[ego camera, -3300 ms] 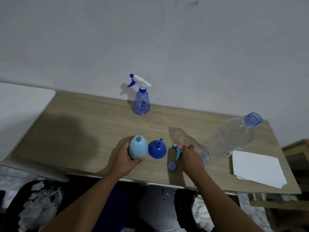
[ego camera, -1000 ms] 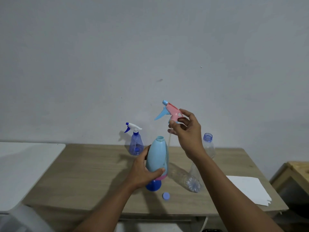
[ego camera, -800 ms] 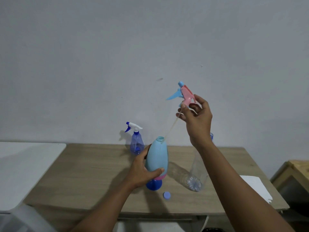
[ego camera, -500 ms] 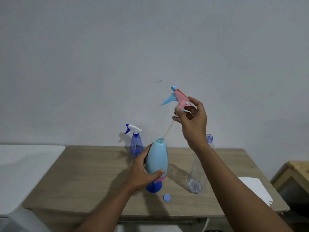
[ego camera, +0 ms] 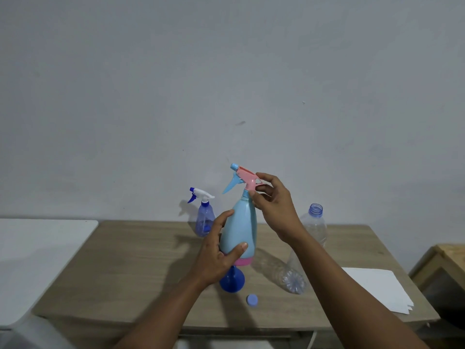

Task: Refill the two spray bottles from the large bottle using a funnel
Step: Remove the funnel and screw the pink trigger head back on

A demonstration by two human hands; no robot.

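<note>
My left hand (ego camera: 217,258) grips the light blue spray bottle (ego camera: 241,230) and holds it upright above the table. My right hand (ego camera: 274,206) pinches the pink and blue trigger head (ego camera: 242,181), which sits on the bottle's neck. A blue funnel (ego camera: 232,282) lies on the wooden table (ego camera: 141,268) just below the held bottle. The large clear bottle (ego camera: 305,248) stands uncapped to the right, partly behind my right forearm. Its blue cap (ego camera: 252,300) lies near the front edge. A second, translucent blue spray bottle (ego camera: 204,217) with a white trigger stands at the back by the wall.
A stack of white paper (ego camera: 377,289) lies at the table's right end. A white surface (ego camera: 37,260) adjoins the table on the left. A wooden piece of furniture (ego camera: 442,270) stands at the far right. A grey wall rises right behind the table.
My right hand has come down with the trigger head, sliding its tube into the light blue bottle until the head rests on the neck. My left hand keeps holding the bottle.
</note>
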